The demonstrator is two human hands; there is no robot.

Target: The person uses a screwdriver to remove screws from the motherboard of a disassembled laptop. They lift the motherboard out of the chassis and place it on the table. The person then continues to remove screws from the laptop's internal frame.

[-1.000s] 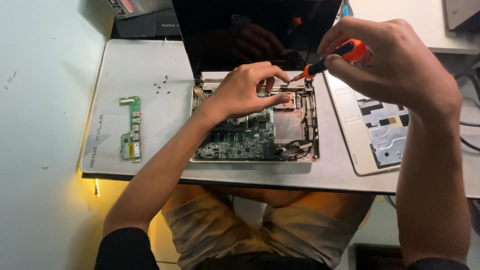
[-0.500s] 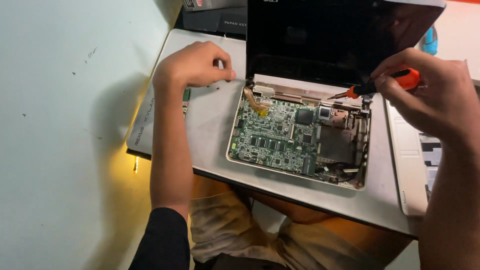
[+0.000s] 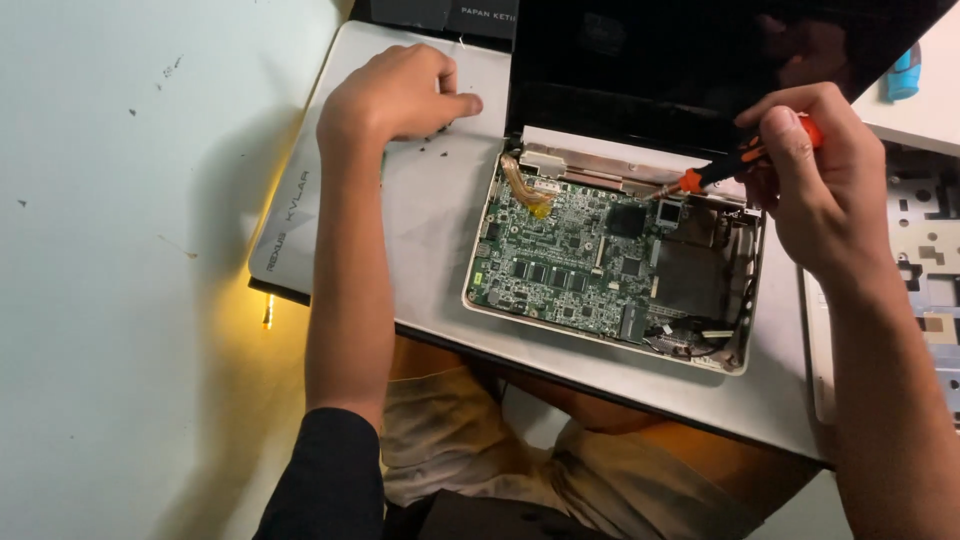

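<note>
A person's right hand holds an orange-handled screwdriver in a closed grip, fingers wrapped round the handle, its tip angled down toward the upper edge of the exposed green motherboard of an opened laptop, near the hinge under the dark screen. The left hand rests well apart on the grey work mat at the bench's far left, loosely curled with fingertips pressed down beside a scatter of tiny dark screws; whether it pinches one cannot be told. Done well, the step likely calls for the tip seated square in the screw head, the shaft kept in line with the screw, and light downward pressure, clear of the copper heat pipe and nearby chips. A removed keyboard panel lies to the right.
</note>
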